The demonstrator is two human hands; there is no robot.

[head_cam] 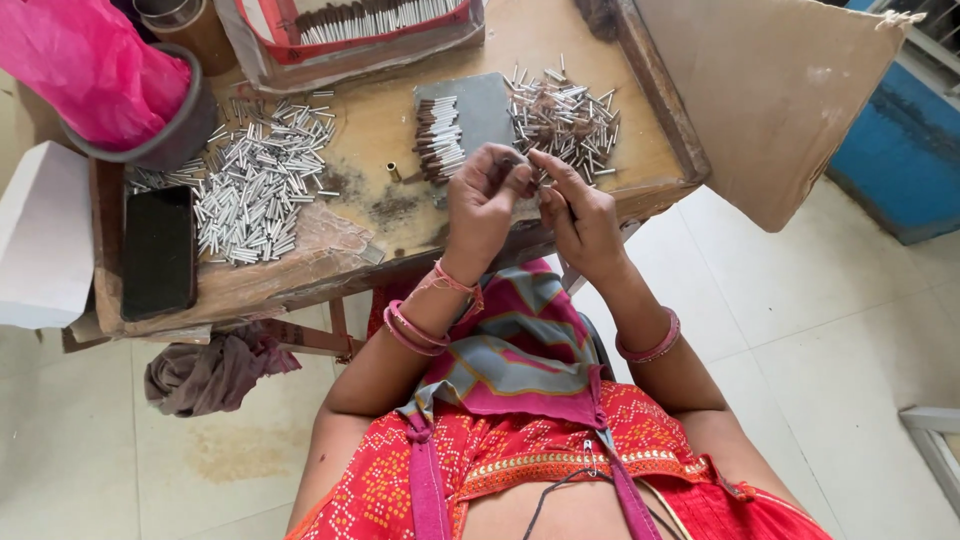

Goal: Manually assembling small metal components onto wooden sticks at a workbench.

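My left hand (482, 203) and my right hand (578, 212) meet fingertip to fingertip above the front edge of a low wooden table (380, 130). Together they pinch a small thin piece between them; it is too small to make out. Just beyond my fingers lies a grey slab (480, 105) with a row of dark brown sticks (438, 138) on its left side. A heap of short silver metal tubes (563, 115) lies to its right. A single brass tube (392, 170) rests on the table near the brown sticks.
A large pile of silver tubes (262, 180) covers the table's left half, beside a black phone (158, 252). A tray of sticks (360, 22) stands at the back. A pink bag in a dark tub (110, 80), cardboard (770, 90), a white box (42, 235) and a floor rag (215, 370) surround it.
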